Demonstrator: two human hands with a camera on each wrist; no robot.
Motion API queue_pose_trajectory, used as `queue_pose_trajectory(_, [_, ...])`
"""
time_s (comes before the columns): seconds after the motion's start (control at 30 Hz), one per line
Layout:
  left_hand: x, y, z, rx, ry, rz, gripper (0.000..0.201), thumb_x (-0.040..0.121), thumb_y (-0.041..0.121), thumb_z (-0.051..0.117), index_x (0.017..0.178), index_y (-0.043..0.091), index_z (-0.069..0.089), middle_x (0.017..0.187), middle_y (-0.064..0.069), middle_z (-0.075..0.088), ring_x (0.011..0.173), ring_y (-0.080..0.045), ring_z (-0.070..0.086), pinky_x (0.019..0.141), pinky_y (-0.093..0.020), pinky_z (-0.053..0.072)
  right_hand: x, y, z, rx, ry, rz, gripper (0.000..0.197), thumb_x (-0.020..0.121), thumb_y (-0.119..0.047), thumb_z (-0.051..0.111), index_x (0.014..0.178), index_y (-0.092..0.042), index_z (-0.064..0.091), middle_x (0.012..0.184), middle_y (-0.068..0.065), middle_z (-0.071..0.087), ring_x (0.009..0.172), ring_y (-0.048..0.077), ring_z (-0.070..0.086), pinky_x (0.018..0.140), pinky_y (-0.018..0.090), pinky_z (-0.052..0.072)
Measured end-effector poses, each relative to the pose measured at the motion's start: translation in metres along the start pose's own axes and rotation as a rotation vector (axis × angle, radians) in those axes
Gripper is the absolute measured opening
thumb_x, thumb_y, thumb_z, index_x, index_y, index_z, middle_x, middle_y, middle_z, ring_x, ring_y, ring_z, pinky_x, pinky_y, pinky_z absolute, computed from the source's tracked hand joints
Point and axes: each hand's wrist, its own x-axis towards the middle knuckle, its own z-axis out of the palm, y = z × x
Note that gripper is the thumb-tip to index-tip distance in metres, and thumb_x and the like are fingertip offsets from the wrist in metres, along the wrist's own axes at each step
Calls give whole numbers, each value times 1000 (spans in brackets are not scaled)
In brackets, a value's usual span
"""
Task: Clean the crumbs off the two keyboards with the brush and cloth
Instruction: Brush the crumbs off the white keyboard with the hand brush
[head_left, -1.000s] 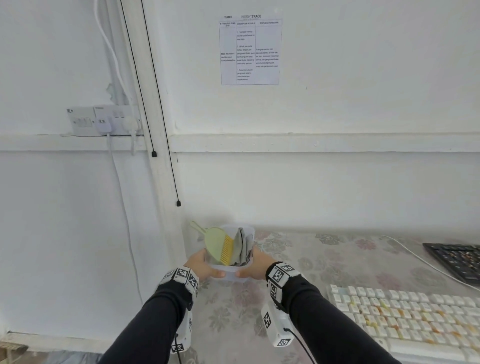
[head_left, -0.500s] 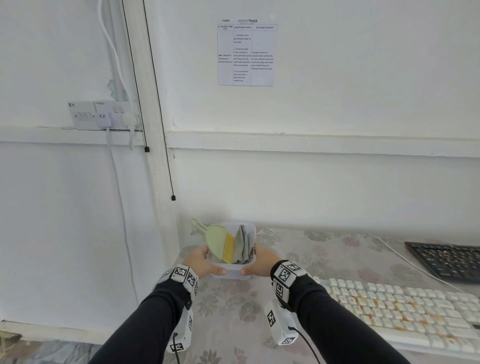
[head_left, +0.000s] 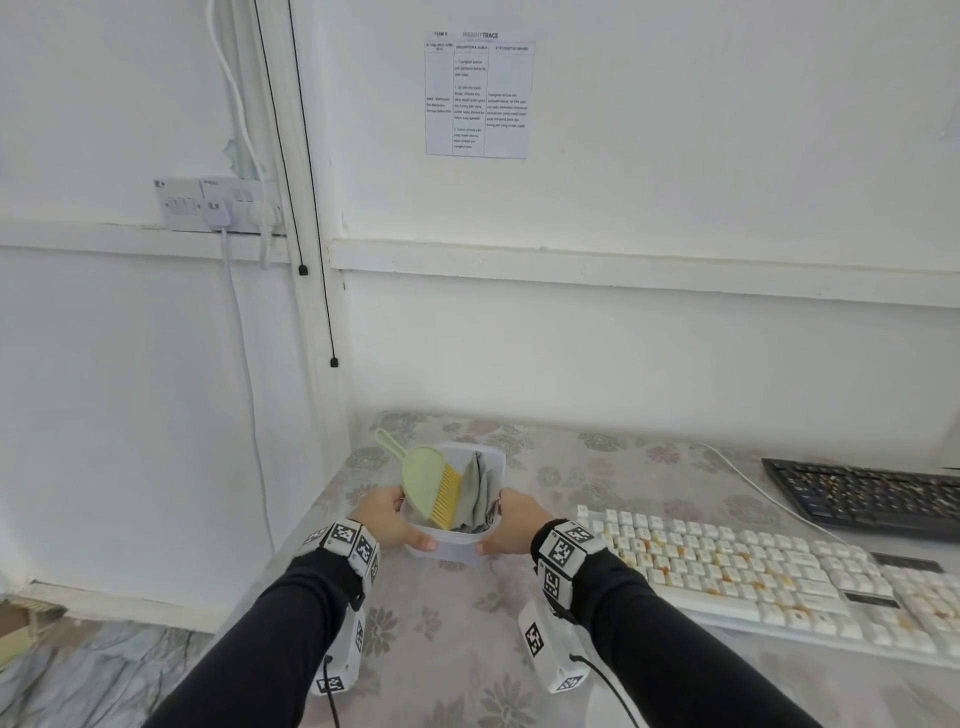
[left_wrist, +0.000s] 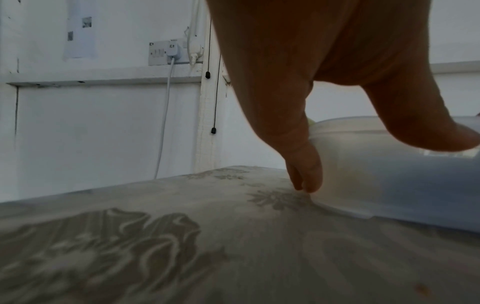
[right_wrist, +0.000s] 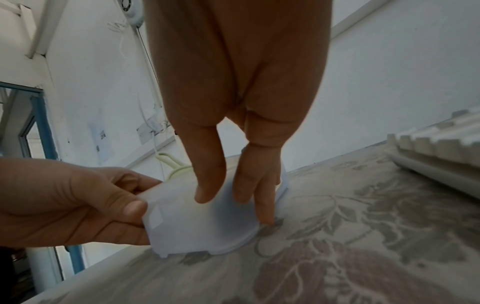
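Between both hands: tub holding brush.

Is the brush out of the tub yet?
No. The brush stands inside the tub beside the cloth; both hands grip the tub.

In front of me is a white wall with a paper sheet stuck on it. A socket has white plugs in it. My table wears a flowery cloth.
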Motion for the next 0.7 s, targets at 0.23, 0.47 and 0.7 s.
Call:
queue_pose_trajectory(0.23, [-23, -3, 7, -6, 2, -14, 117, 23, 42, 84, 131, 11, 51, 130, -3, 57, 125, -20, 50, 108, -42, 38, -20, -3, 5, -38, -39, 42, 68, 77, -17, 72, 132, -1, 36, 132, 12, 48, 120, 27, 49, 93, 31, 44])
queue_pose_trajectory(0.47, [-32, 7, 4, 36, -46, -26, 121, 25, 47, 81, 136, 15, 45, 138, -4, 50, 129, -21, 45, 110, -41, 35, -26, -15, -2, 20, 74, 81, 16, 95, -13, 40, 109, -4, 42, 104, 13, 52, 113, 31, 53, 69, 28, 42])
queue_pose_trajectory(0.7, [-24, 4, 0, 14, -118, -65, 131, 27, 45, 84, 143, 17, 32, 143, -1, 44, 133, -18, 40, 112, -42, 32, -5, -64, -2, 8, 266, -75, 38, 88, -22, 50, 123, -8, 50, 127, 11, 53, 117, 26, 49, 100, 34, 41])
